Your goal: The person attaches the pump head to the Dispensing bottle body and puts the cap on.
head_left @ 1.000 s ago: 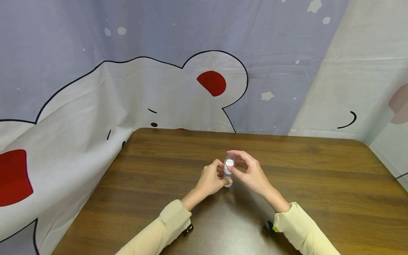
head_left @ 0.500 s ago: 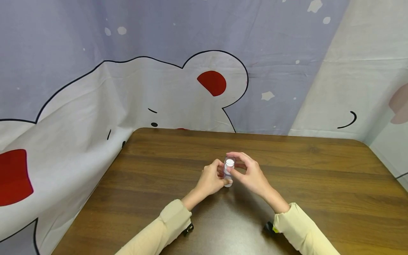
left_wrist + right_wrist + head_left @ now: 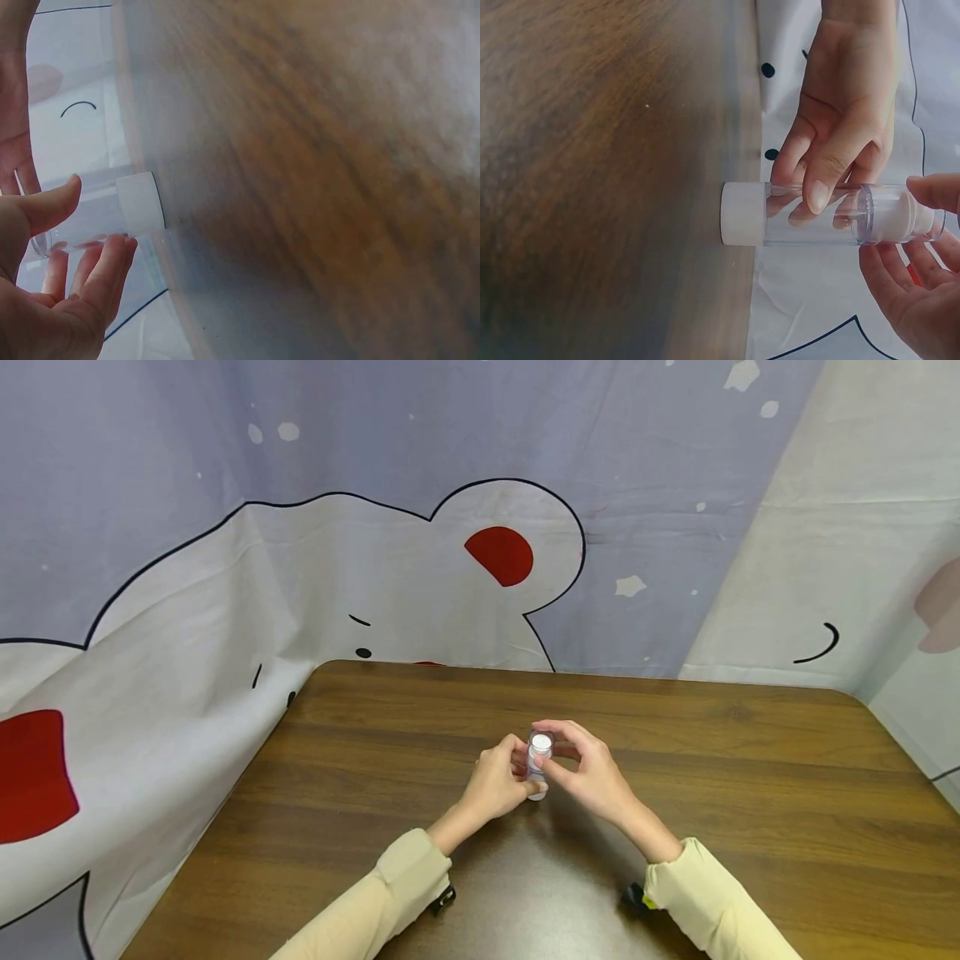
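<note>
A small clear cylindrical pump bottle [image 3: 810,217] with a white base stands upright on the wooden table. My left hand [image 3: 493,781] grips its body from the left, thumb in front and fingers behind. At the top, my right hand [image 3: 592,768] holds a clear cap [image 3: 889,214] between thumb and fingers. A white pump head [image 3: 911,217] shows through the cap, which sits over it against the bottle's shoulder. In the left wrist view the white base [image 3: 140,203] shows, while the upper bottle is partly hidden by my left thumb.
The brown wooden table [image 3: 720,793] spreads out on all sides of the bottle. Behind and left of it hangs a printed cloth curtain [image 3: 637,510]. Dark wrist devices show beneath both cuffs.
My right hand has moved down slightly with the clear cap, which now sits lower over the pump head. The left hand and the bottle have stayed in place.
</note>
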A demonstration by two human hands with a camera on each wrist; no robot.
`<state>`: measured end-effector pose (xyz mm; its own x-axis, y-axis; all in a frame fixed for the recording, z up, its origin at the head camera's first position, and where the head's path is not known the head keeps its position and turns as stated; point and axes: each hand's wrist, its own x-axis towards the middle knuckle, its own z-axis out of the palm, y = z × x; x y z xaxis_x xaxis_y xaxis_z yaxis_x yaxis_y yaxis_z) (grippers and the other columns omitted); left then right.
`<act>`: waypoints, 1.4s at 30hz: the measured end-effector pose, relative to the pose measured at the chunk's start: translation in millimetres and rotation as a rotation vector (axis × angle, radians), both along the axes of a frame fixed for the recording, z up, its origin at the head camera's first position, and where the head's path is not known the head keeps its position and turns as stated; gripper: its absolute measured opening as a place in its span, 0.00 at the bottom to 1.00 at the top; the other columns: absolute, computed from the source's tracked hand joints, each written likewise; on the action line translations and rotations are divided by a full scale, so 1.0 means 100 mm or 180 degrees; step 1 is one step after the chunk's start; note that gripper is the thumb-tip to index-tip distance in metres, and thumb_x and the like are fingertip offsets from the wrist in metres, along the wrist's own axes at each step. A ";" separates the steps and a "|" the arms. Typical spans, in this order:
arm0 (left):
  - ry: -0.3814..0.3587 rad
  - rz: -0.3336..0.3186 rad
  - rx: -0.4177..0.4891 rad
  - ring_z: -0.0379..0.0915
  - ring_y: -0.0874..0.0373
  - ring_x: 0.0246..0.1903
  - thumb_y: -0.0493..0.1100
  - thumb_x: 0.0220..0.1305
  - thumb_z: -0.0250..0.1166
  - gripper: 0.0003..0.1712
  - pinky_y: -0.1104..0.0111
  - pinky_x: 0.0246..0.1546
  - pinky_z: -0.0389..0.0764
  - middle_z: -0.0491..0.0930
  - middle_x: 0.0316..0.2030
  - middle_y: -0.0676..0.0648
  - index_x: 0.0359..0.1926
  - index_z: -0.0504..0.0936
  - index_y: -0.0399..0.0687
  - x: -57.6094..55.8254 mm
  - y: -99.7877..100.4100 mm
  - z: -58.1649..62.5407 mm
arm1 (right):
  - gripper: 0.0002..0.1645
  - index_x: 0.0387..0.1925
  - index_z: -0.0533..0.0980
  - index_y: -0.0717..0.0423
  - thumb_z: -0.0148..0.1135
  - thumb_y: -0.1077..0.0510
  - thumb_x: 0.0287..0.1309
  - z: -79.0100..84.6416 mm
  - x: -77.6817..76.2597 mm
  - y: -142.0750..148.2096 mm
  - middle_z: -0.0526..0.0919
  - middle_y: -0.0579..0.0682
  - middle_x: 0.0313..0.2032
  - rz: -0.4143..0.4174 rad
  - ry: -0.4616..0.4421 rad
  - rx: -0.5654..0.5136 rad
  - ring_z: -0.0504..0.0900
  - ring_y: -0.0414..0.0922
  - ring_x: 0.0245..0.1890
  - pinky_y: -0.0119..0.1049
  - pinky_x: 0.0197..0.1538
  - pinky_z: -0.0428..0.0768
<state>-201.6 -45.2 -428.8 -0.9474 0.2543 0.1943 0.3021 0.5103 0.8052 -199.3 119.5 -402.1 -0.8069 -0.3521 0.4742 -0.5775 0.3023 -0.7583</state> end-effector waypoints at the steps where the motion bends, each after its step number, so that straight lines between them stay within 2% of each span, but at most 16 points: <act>1: 0.0000 0.0000 0.0004 0.82 0.57 0.31 0.37 0.46 0.76 0.23 0.78 0.29 0.80 0.85 0.34 0.43 0.42 0.74 0.39 0.00 0.00 0.00 | 0.24 0.54 0.74 0.65 0.66 0.70 0.54 0.00 0.00 0.00 0.80 0.59 0.50 0.0001 0.0010 0.0006 0.80 0.47 0.47 0.44 0.50 0.84; 8: -0.0012 0.0006 -0.0011 0.83 0.57 0.32 0.37 0.47 0.76 0.23 0.77 0.31 0.81 0.85 0.35 0.43 0.42 0.74 0.39 0.00 0.01 0.01 | 0.24 0.54 0.74 0.62 0.66 0.67 0.55 -0.05 -0.03 0.03 0.81 0.56 0.50 0.0023 -0.0019 -0.0048 0.80 0.46 0.48 0.40 0.51 0.84; 16: -0.0038 -0.0001 0.0006 0.83 0.55 0.33 0.37 0.48 0.76 0.23 0.75 0.32 0.83 0.84 0.36 0.42 0.43 0.74 0.39 0.01 0.00 0.02 | 0.24 0.54 0.74 0.64 0.66 0.70 0.53 -0.05 -0.02 0.02 0.80 0.57 0.50 -0.0001 -0.0058 -0.0115 0.81 0.50 0.48 0.45 0.50 0.84; 21: -0.0052 -0.0007 0.0030 0.83 0.55 0.33 0.37 0.48 0.76 0.23 0.75 0.32 0.83 0.84 0.35 0.43 0.43 0.74 0.39 0.01 0.00 0.02 | 0.25 0.53 0.75 0.62 0.66 0.71 0.52 -0.04 -0.01 0.00 0.81 0.57 0.49 -0.0026 -0.0059 -0.0118 0.81 0.49 0.47 0.44 0.50 0.84; 29: -0.0089 0.0009 0.0042 0.83 0.55 0.33 0.38 0.48 0.76 0.23 0.76 0.32 0.83 0.84 0.35 0.43 0.43 0.74 0.40 0.00 0.00 0.02 | 0.25 0.53 0.75 0.62 0.66 0.72 0.51 -0.04 -0.01 0.00 0.81 0.57 0.49 -0.0044 -0.0105 -0.0131 0.81 0.52 0.47 0.43 0.50 0.84; 42: -0.0059 0.0013 -0.0013 0.83 0.56 0.32 0.37 0.47 0.76 0.23 0.74 0.31 0.83 0.84 0.35 0.43 0.43 0.74 0.39 0.01 0.01 0.02 | 0.25 0.52 0.74 0.63 0.66 0.74 0.50 -0.06 -0.04 0.02 0.82 0.57 0.47 -0.0015 0.0099 0.0025 0.81 0.49 0.44 0.38 0.47 0.85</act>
<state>-201.0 -44.6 -426.8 -0.9519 0.2511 0.1755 0.2849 0.5147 0.8086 -203.1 121.3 -408.2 -0.7934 -0.3523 0.4963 -0.5994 0.3109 -0.7376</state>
